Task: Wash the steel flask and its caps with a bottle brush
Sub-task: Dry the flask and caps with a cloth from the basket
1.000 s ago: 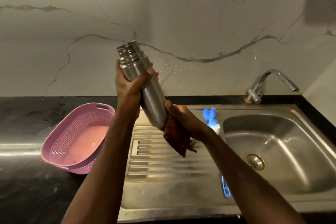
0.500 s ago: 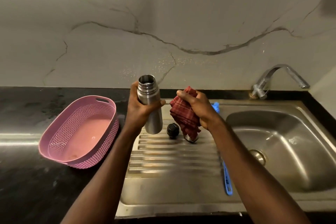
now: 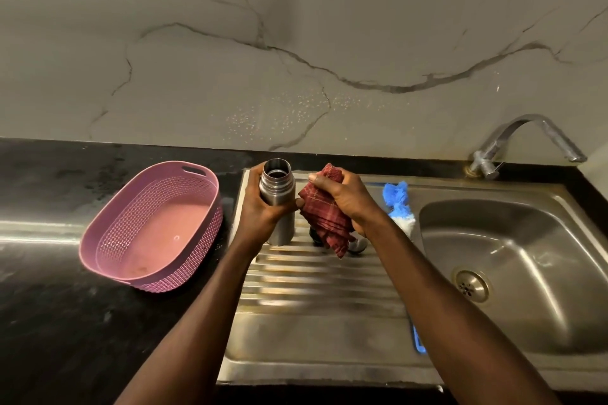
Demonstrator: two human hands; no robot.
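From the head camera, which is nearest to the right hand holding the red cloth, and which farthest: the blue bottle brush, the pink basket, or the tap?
From the right hand, which grips the red checked cloth:
1. Blue bottle brush, just to its right on the sink's edge.
2. Pink basket, left on the black counter, beyond the flask.
3. Tap, far right at the back wall.
Basket and tap are fairly close to call.

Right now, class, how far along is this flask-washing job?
Done: the bottle brush lies set down beside the basin. In hand: left hand holds the open steel flask; right hand grips a red cloth. Left: the caps, mostly hidden behind the cloth, lie loose on the drainboard.
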